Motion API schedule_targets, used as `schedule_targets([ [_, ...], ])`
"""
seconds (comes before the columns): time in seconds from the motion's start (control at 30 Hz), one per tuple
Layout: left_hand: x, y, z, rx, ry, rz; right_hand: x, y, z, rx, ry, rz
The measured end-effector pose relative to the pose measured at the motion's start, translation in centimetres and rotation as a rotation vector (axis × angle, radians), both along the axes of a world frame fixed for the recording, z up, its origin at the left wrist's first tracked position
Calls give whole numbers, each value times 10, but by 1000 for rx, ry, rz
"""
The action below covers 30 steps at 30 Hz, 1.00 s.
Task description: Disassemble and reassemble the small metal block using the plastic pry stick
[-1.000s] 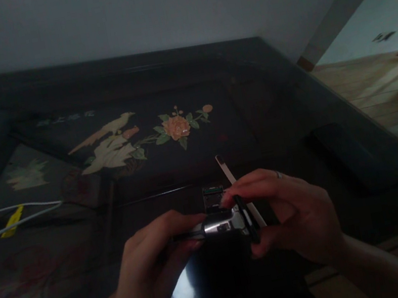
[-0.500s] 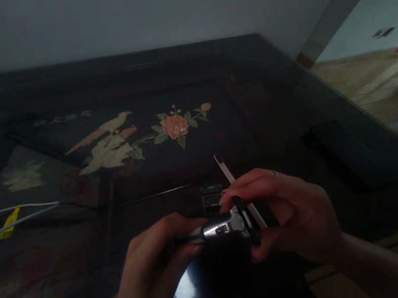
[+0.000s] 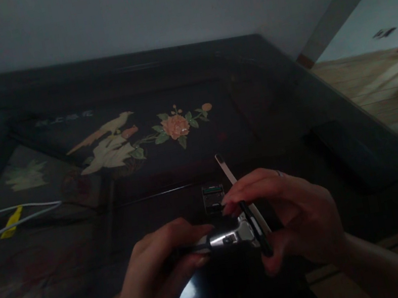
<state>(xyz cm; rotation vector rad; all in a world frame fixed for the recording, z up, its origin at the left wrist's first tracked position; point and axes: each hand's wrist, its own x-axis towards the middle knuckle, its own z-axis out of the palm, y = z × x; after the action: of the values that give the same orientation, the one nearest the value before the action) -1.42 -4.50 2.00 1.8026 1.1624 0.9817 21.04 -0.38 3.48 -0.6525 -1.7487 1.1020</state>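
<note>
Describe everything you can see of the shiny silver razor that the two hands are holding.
The shiny silver metal razor lies roughly level above the dark glossy lacquered table. Its handle looks like chrome and catches a bright glint; a small dark inset shows at mid-handle. The left hand grips the handle end between thumb and fingers. The right hand pinches the black head piece, which stands crosswise to the handle. The dim light hides finer detail.

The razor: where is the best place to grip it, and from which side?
Probably by the silver handle, from the left end, as the left hand does now. It lies roughly level, and the dark head at its right end is pinched by the right hand, leaving the handle's left part for gripping.
</note>
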Motion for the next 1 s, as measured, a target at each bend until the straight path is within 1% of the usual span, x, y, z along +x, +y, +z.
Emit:
schedule_targets([
  [0.23, 4, 2, 4, -63, -15, 46, 0, 1, 1, -51, -18, 3],
  [0.33, 5, 2, 5, -97, -10, 93, 0, 1, 0, -61, -28, -14],
  [0.43, 6, 2, 5, -101, 10, 112, -1, 1, -1, -81, -27, -23],
  [0.57, 6, 2, 4, -101, 15, 118, -2, 1, -1, -45, -21, -31],
  [0.7, 6, 2, 5, -117, 3, 101, -3, 0, -1, -73, -43, -58],
  [0.8, 6, 1, 5, -128, -15, 81, -4, 0, -2, -85, -35, -53],
  [0.93, 9, 1, 1, -188, -25, 81, -4, -1, -4, -128, -36, -61],
  [1.0, 10, 2, -1, -244, -53, 61, -3, 0, -5, -139, -31, -74],
])
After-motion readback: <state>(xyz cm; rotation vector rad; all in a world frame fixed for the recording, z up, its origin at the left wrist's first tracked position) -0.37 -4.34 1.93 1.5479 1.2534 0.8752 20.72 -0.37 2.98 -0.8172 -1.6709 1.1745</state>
